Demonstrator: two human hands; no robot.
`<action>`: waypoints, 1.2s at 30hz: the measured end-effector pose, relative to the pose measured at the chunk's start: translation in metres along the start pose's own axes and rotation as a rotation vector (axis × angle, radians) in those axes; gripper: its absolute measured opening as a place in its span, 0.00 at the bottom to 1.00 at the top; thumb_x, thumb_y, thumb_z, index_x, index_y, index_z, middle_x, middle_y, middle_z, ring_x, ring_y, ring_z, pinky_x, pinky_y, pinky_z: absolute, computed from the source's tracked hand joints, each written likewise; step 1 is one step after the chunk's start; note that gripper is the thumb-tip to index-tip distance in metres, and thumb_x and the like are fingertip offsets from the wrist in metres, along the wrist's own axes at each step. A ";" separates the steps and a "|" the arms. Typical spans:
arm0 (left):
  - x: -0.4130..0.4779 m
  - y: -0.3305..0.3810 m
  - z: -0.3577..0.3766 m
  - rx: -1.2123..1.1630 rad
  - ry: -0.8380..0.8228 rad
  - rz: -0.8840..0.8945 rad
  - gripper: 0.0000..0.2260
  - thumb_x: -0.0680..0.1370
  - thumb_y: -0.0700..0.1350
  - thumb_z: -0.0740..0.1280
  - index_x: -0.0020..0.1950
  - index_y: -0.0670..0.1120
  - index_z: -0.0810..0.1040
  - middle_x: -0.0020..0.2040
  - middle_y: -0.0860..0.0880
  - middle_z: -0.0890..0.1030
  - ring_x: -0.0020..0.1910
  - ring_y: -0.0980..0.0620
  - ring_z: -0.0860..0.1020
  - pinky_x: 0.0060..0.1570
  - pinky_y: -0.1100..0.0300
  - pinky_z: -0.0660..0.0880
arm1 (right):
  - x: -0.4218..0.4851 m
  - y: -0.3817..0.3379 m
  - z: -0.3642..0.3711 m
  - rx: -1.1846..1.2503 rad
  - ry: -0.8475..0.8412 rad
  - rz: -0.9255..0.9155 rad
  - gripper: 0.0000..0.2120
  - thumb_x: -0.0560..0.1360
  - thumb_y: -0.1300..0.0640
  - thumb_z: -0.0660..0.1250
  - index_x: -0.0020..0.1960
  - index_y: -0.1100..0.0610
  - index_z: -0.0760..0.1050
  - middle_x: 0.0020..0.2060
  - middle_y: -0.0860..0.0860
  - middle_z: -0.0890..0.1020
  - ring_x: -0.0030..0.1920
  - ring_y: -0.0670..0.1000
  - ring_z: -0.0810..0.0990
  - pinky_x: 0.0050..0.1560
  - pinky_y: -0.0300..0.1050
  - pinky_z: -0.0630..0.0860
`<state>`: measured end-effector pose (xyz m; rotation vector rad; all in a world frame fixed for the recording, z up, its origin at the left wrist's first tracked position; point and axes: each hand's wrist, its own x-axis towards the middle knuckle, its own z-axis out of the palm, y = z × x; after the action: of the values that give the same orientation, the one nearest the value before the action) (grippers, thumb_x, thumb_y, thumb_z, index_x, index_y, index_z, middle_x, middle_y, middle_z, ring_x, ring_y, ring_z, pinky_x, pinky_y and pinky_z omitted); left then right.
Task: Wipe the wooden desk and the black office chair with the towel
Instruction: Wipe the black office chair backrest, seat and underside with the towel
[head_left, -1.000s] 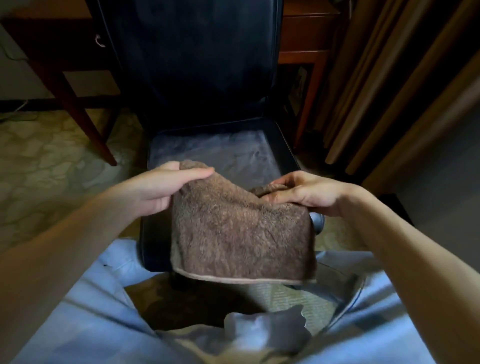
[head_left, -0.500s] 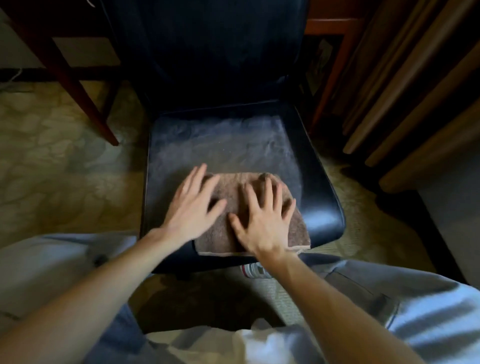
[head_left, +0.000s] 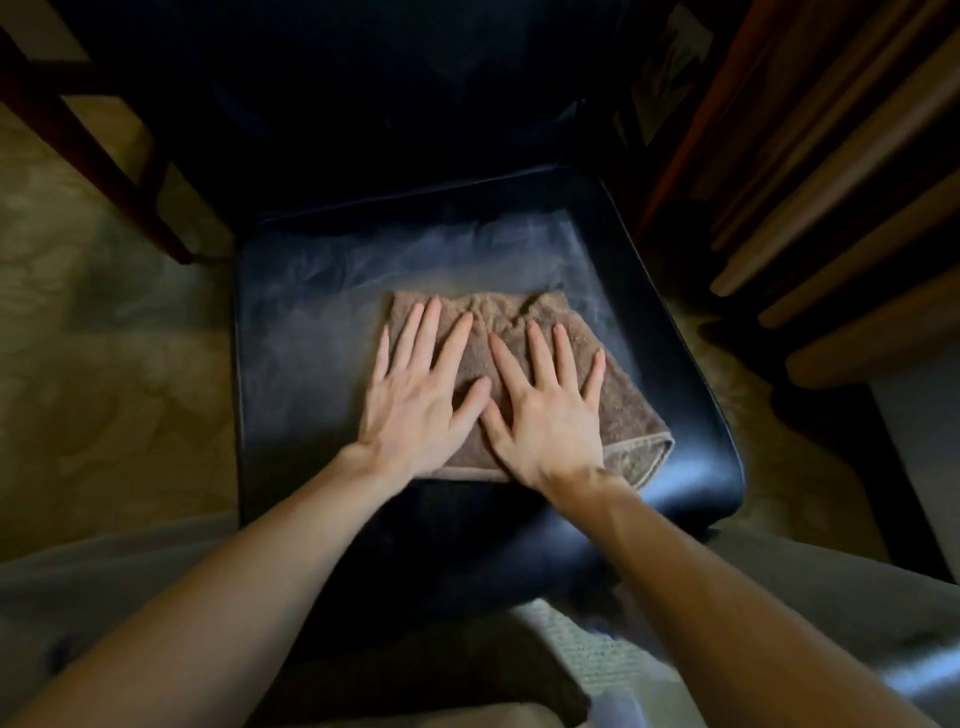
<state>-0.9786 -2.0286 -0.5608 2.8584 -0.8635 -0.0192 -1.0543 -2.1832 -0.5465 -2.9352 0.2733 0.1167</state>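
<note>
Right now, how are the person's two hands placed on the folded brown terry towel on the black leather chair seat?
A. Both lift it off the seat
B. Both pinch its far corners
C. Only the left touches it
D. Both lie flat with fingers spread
D: the left hand and right hand press flat, fingers spread, on the folded brown terry towel, which lies on the black leather chair seat.

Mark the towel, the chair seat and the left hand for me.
towel (head_left: 628, 421): head view, bare right-hand part near the hemmed corner.
chair seat (head_left: 311, 322): head view, dusty left part of the cushion.
left hand (head_left: 415, 410): head view, back of the hand, flat on the towel.
</note>
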 end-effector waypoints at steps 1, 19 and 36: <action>0.017 -0.005 -0.001 -0.004 -0.005 -0.017 0.34 0.81 0.65 0.45 0.85 0.51 0.53 0.85 0.43 0.51 0.84 0.47 0.46 0.81 0.43 0.46 | 0.019 0.001 -0.001 0.001 -0.009 -0.004 0.33 0.80 0.35 0.44 0.84 0.42 0.48 0.83 0.56 0.52 0.83 0.61 0.45 0.77 0.74 0.39; 0.209 -0.066 -0.002 -0.068 -0.001 -0.137 0.31 0.83 0.64 0.46 0.84 0.52 0.53 0.84 0.46 0.53 0.83 0.47 0.49 0.81 0.44 0.47 | 0.262 0.055 -0.028 -0.066 -0.034 -0.350 0.37 0.78 0.28 0.51 0.83 0.41 0.50 0.82 0.53 0.57 0.83 0.56 0.48 0.78 0.70 0.41; 0.231 -0.061 -0.004 -0.067 -0.029 0.050 0.33 0.80 0.68 0.42 0.82 0.56 0.56 0.81 0.50 0.60 0.80 0.48 0.55 0.79 0.47 0.52 | 0.224 0.076 -0.035 0.116 0.084 -0.165 0.37 0.77 0.30 0.52 0.81 0.44 0.61 0.81 0.51 0.63 0.82 0.54 0.54 0.81 0.59 0.48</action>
<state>-0.7522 -2.1050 -0.5589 2.7805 -0.9213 -0.0824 -0.8467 -2.3027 -0.5472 -2.8365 0.0477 -0.0452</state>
